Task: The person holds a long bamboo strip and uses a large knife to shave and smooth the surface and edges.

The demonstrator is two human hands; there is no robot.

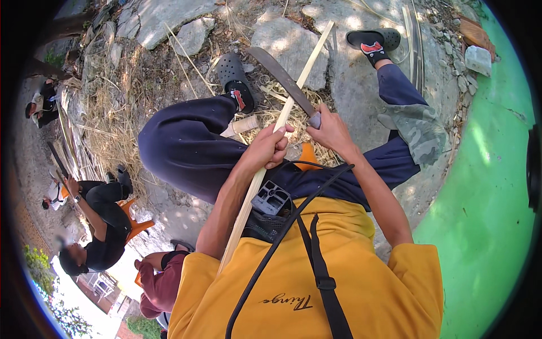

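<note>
A long pale strip, apparently split bamboo (307, 65), slants from beside my left arm up past my feet. My left hand (270, 147) is closed around it near its middle. In my right hand (330, 129) is the grey handle of a machete (280, 76), its dark blade pointing up and left. The blade crosses the strip just beyond my left hand; I cannot tell if its edge bites in. Beside my left hand a short pale bamboo piece (246, 125) rests by my leg. Thin shavings (276, 93) are strewn on the ground between my feet.
Part of an orange stool (307, 156) shows beneath me. Dry fibres (121, 107) cover the ground at left. Nearby at left sits a person in black (107, 223) holding a long blade, beside another in maroon (161, 282). Long strips (415, 51) lie past my right foot; a green surface (480, 214) is at right.
</note>
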